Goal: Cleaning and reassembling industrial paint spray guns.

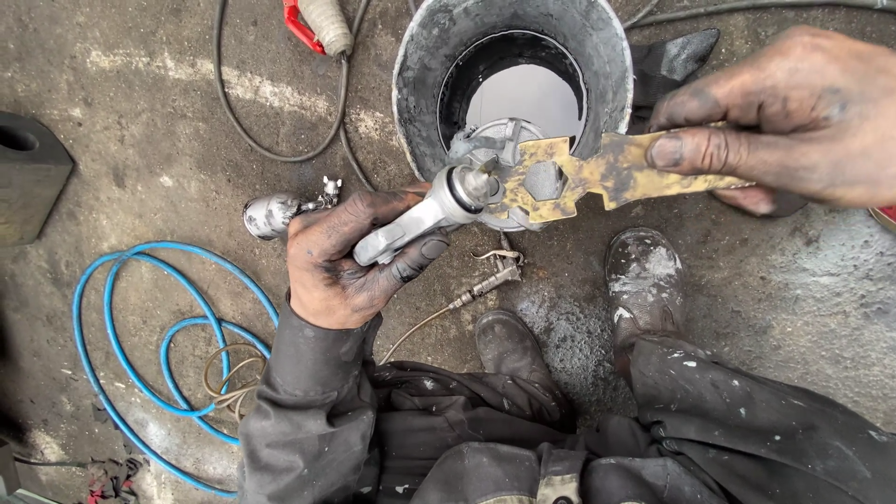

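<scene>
My left hand (347, 257), black with grime, grips the grey metal handle of a spray gun (439, 210) and holds it up over the bucket. My right hand (793, 112) pinches the end of a flat, yellowed multi-hole wrench (597, 175). The wrench's far end, with its hexagonal hole, lies against the head of the spray gun. A grey bucket (415, 84) with dark liquid stands right behind both.
A blue hose (131, 345) lies coiled on the concrete at the left. A small metal cup (271, 215) sits beside my left hand. A black cable (280, 149) loops at the top. A dark block (28, 173) is at the far left. My two boots (644, 275) are below.
</scene>
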